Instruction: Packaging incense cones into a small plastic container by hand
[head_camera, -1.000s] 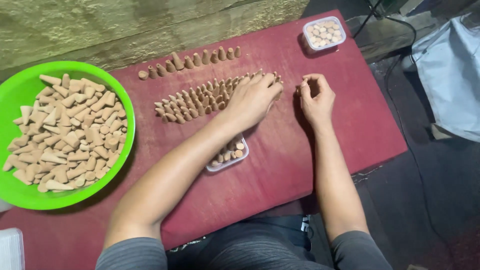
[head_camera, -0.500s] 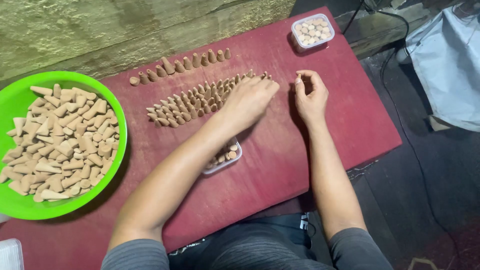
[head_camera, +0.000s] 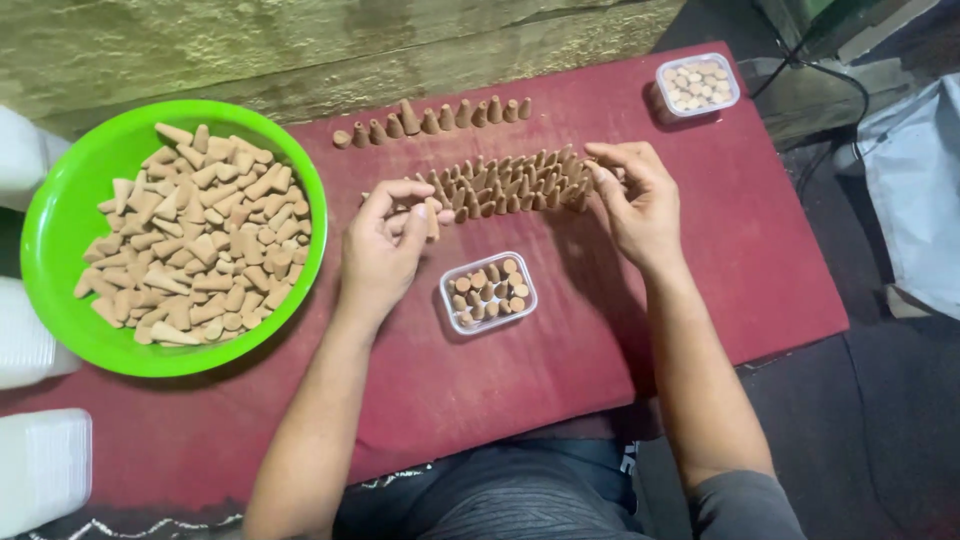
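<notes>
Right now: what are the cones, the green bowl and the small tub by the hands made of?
Cones: looks like pressed, dried powder or clay; matte tan, slightly rough, no shine. Can't tell which.
Green bowl: likely moulded plastic; uniform bright colour, smooth glossy rim.
Small tub: clear thin plastic; the cones inside show through its walls.
Left hand pinches one cone; right hand touches the row's end.

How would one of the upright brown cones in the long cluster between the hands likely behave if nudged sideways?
The cones stand on small flat bases with narrow tips, so one would probably tip easily. Packed close, it may knock its neighbours over. On its side it would likely roll in a curve; those in the green bowl lie every way.
</notes>
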